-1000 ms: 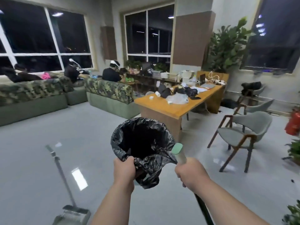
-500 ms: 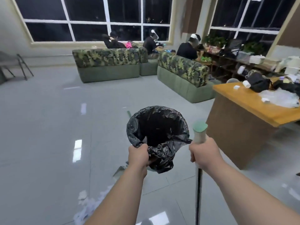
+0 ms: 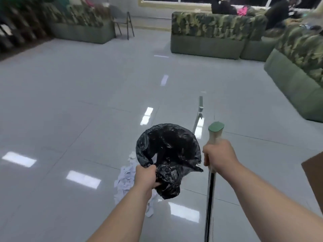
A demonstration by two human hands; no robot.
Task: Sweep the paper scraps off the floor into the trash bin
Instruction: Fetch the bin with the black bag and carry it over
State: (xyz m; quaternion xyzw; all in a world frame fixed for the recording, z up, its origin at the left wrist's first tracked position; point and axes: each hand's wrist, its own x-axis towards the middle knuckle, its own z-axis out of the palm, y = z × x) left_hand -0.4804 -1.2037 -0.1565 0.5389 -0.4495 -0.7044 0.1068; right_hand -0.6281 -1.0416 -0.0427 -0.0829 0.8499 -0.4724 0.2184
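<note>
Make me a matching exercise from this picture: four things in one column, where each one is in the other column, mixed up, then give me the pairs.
Things
1. trash bin
2. broom handle
3. paper scraps
4. camouflage sofa

Places
A. lying on the floor
B. gripped by the right hand
C. at the far side of the room
D. held at its bag-lined rim by the left hand

Pairs: 1-D, 2-B, 3-A, 4-C
</note>
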